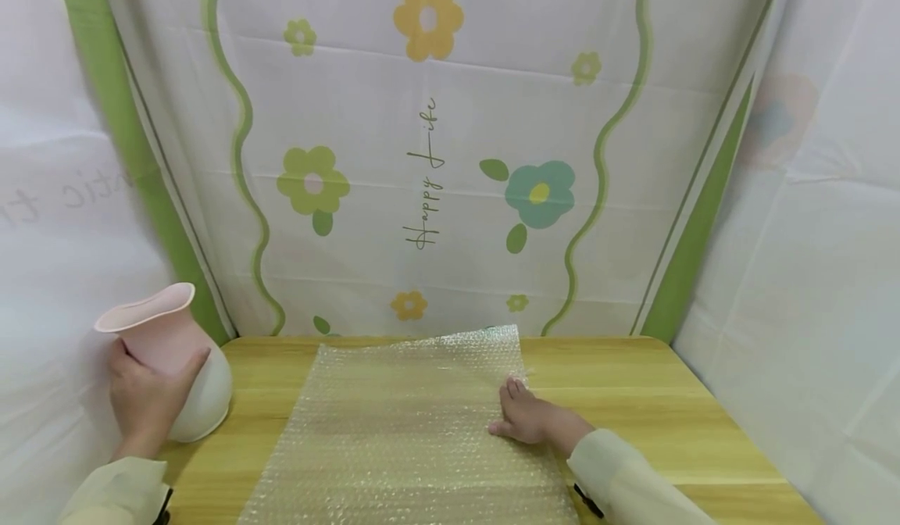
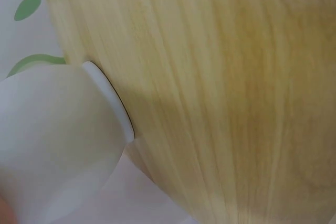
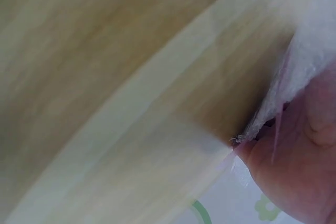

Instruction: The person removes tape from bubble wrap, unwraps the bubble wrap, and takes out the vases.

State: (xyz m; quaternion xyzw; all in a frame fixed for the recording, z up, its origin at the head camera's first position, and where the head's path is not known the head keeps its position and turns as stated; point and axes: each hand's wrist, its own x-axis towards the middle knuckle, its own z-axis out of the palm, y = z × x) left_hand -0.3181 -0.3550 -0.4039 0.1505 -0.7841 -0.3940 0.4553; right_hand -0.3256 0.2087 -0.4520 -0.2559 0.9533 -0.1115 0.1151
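Note:
A pink-and-white vase [image 1: 208, 380] with a wavy flared rim tilts at the left side of the table. My left hand [image 1: 145, 396] grips it round the narrow pink neck, thumb on the near side. In the left wrist view the vase's white body [image 2: 58, 135] and base rim are seen close over the wood. A sheet of clear bubble wrap [image 1: 415, 423] lies spread across the middle of the table. On its right edge rests my right hand [image 1: 527, 416], fingers together and thumb apart. The right wrist view shows the wrap's edge [image 3: 307, 51] against this hand.
The wooden table [image 1: 654, 416] has rounded far corners. Behind it hangs a white curtain [image 1: 366, 119] with printed flowers. Further white cloth walls stand close on the left [image 1: 56, 236] and right [image 1: 808, 291].

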